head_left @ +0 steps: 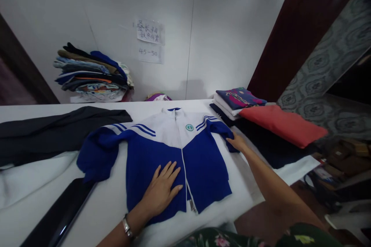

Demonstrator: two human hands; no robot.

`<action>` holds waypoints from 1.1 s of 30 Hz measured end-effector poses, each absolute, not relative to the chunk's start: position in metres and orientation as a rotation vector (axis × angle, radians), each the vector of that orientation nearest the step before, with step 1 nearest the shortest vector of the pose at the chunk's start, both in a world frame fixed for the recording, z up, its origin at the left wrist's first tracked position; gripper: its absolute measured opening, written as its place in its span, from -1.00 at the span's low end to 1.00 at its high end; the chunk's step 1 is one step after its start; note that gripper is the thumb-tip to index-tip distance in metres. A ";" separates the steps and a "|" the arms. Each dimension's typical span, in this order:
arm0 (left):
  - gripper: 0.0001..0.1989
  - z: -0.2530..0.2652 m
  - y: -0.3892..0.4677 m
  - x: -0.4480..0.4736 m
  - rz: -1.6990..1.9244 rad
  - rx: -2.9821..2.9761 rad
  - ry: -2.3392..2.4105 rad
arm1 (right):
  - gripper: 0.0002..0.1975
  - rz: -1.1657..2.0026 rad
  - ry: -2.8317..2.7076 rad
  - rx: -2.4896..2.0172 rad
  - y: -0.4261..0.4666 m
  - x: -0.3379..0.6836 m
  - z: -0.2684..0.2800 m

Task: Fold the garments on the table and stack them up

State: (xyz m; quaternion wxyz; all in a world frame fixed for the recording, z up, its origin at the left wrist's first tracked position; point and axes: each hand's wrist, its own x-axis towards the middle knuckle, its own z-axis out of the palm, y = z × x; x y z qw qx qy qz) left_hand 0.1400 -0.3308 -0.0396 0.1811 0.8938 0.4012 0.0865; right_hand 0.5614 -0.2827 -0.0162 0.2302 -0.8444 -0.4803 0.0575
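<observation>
A blue and white zip jacket (pixel 155 154) lies spread front up on the white table, collar away from me. It has striped shoulders and a round green badge (pixel 189 127) on the chest. My left hand (pixel 162 189), with a metal bracelet at the wrist, rests flat on the lower front panel, fingers apart. At the other side, my right hand (pixel 238 141) has its fingers closed on the edge of the jacket's sleeve near the cuff. The opposite sleeve (pixel 98 154) lies bent outward. The zip is parted at the hem.
Dark clothing (pixel 58 129) and a white garment (pixel 37 179) lie at left, near a glossy black strip (pixel 62 212). A tall clothes stack (pixel 92 73) stands against the wall. Folded clothes, including a coral piece (pixel 284 123), lie at right. Handwritten papers (pixel 150 40) hang on the wall.
</observation>
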 end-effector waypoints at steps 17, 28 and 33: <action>-0.53 0.006 -0.317 0.169 0.721 1.869 1.156 | -0.64 0.171 -1.703 -1.534 -0.286 0.488 0.060; -0.57 -0.004 -0.311 0.214 0.723 0.799 0.981 | -0.65 0.643 -1.801 -1.326 -0.344 0.451 -0.020; -0.59 -0.003 -0.310 0.227 0.754 0.914 1.155 | -0.51 0.910 -1.861 -1.167 -0.364 0.436 -0.031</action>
